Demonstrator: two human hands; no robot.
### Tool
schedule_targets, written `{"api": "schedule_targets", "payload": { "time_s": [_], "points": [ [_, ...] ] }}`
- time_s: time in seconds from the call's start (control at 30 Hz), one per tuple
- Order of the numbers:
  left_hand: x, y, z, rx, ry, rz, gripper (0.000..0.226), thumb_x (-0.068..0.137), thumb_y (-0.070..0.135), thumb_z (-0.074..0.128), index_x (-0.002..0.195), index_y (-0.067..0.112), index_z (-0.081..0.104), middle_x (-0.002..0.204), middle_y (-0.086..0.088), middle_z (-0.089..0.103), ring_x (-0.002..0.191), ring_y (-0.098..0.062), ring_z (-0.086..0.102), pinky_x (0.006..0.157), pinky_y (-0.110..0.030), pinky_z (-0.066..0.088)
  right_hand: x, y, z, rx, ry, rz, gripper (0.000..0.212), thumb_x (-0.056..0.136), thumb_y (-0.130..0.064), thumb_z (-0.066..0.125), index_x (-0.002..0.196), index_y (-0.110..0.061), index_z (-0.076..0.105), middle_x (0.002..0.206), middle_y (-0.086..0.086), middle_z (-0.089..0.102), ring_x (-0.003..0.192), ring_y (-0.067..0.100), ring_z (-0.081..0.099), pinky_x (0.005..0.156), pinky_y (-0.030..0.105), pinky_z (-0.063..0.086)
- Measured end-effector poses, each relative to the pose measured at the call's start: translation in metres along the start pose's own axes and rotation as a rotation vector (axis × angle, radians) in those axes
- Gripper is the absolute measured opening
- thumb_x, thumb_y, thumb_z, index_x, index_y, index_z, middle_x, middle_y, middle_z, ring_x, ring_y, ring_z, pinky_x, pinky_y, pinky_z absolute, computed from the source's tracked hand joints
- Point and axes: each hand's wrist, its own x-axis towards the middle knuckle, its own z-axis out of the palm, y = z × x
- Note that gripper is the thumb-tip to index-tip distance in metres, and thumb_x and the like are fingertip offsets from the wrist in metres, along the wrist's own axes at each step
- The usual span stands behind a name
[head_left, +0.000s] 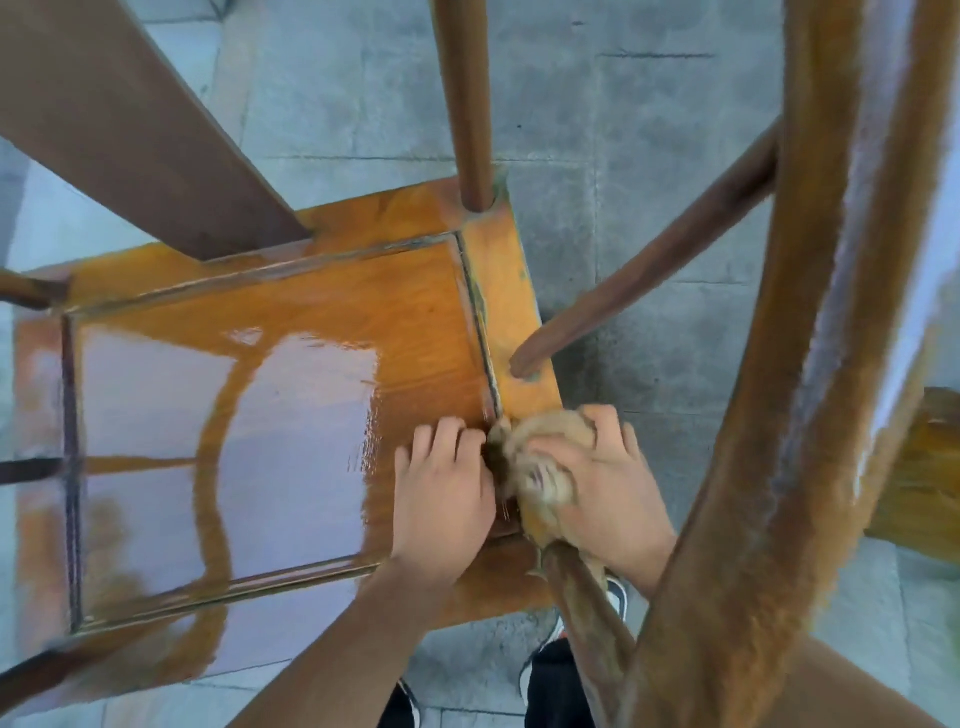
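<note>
The right hand (610, 480) grips a wadded tan fuzzy cloth (545, 457). Its fingers are curled over the top of the wad and its thumb is bent round the near side, so the cloth is clamped in the hand. The cloth sits under those fingers on the right rail of the glossy orange-brown wooden chair seat (260, 395), at the groove where the rail meets the inset panel.

The left hand (441, 491) lies on the panel just left of the right fingers. Its 4 fingers (452, 434) are close together and bent at the knuckles, with the tips down on the wet-looking wood beside the cloth's dark edge. Blur hides whether they pinch that edge or only press the seat.

Just beyond the right fingertips, a round brown wooden spindle (649, 260) enters the rail and slants away to the right. A second upright brown spindle (462, 104) stands further beyond them, at the seat's far corner. A wide curved brown wooden arm rail (779, 389) passes right of the right hand, over its wrist. A flat brown back splat (135, 124) rises from the seat's far edge, well left of both hands. Grey stone floor tiles (649, 104) lie below, and a shoe (617, 597) shows under the right wrist.
</note>
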Motion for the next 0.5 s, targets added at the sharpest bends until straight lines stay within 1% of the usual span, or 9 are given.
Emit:
{"api": "schedule_targets", "payload": {
  "time_s": [0.07,0.17,0.23,0.27,0.3,0.37,0.43,0.47,0.5],
  "points": [
    [0.009,-0.001,-0.002,-0.001,0.017,-0.039,0.033,0.088,0.02,0.05,0.12,0.017,0.061,0.115,-0.002,0.055,0.104,-0.028,0.052,0.083,-0.048,0.046,0.02,0.003,0.005,0.104,0.217,-0.035,0.042,0.098,-0.02,0.062,0.139,-0.031,0.058,0.148,0.009,0.029,0.14,0.028,0.025,0.118,0.039,0.02],
    [0.027,-0.003,-0.009,0.007,0.0,-0.089,0.042,0.092,0.024,0.051,0.133,0.017,0.055,0.13,-0.004,0.051,0.119,-0.029,0.047,0.094,-0.049,0.043,0.037,0.006,0.008,0.21,0.354,-0.098,0.035,0.09,-0.016,0.075,0.124,-0.024,0.07,0.127,0.004,0.038,0.126,0.028,0.038,0.113,0.045,0.033],
    [0.034,-0.002,-0.012,0.006,-0.022,-0.118,0.043,0.093,0.027,0.051,0.134,0.017,0.054,0.136,-0.005,0.048,0.126,-0.03,0.043,0.099,-0.049,0.04,0.03,0.009,0.01,0.36,0.392,-0.244,0.031,0.085,-0.003,0.08,0.114,-0.009,0.074,0.112,-0.007,0.043,0.123,0.008,0.047,0.112,0.03,0.039],
    [0.036,-0.001,-0.013,0.008,-0.032,-0.117,0.042,0.093,0.027,0.051,0.133,0.017,0.054,0.136,-0.006,0.047,0.127,-0.03,0.042,0.1,-0.049,0.039,0.024,0.014,0.009,0.404,0.392,-0.323,0.03,0.082,0.003,0.08,0.11,-0.004,0.074,0.107,-0.014,0.043,0.121,-0.004,0.047,0.109,0.02,0.038],
    [0.037,0.001,-0.014,0.005,-0.039,-0.112,0.041,0.092,0.027,0.052,0.132,0.017,0.054,0.137,-0.006,0.047,0.128,-0.031,0.041,0.1,-0.049,0.039,0.017,0.02,0.005,0.401,0.329,-0.354,0.028,0.082,0.005,0.079,0.108,-0.004,0.074,0.105,-0.018,0.04,0.122,-0.004,0.047,0.108,0.019,0.038],
    [0.037,0.001,-0.015,-0.001,-0.038,-0.104,0.04,0.092,0.026,0.052,0.13,0.016,0.055,0.136,-0.007,0.047,0.127,-0.031,0.042,0.099,-0.049,0.04,0.004,0.032,-0.002,0.316,0.07,-0.311,0.025,0.086,-0.001,0.077,0.107,-0.014,0.073,0.104,-0.023,0.04,0.117,0.013,0.048,0.109,0.038,0.038],
    [0.039,-0.002,-0.014,-0.02,-0.007,-0.093,0.038,0.09,0.023,0.052,0.128,0.017,0.056,0.134,-0.006,0.048,0.125,-0.031,0.043,0.098,-0.049,0.041,-0.008,0.047,-0.003,0.306,-0.099,-0.279,0.021,0.087,-0.003,0.076,0.101,-0.018,0.077,0.102,-0.023,0.054,0.111,0.005,0.048,0.107,0.045,0.037],
    [0.039,-0.003,-0.014,-0.016,0.003,-0.082,0.038,0.09,0.022,0.052,0.127,0.017,0.056,0.134,-0.006,0.049,0.125,-0.031,0.044,0.097,-0.049,0.041,-0.013,0.051,0.001,0.305,-0.062,-0.288,0.021,0.084,-0.003,0.079,0.098,-0.018,0.079,0.109,-0.018,0.058,0.113,0.006,0.049,0.106,0.046,0.039],
    [0.038,-0.004,-0.013,-0.012,0.009,-0.077,0.039,0.088,0.022,0.051,0.127,0.017,0.057,0.133,-0.006,0.049,0.124,-0.031,0.044,0.096,-0.049,0.041,-0.017,0.051,0.007,0.291,0.024,-0.303,0.024,0.079,-0.004,0.084,0.097,-0.019,0.081,0.116,-0.008,0.057,0.115,0.016,0.051,0.102,0.047,0.043]
  ]
}}
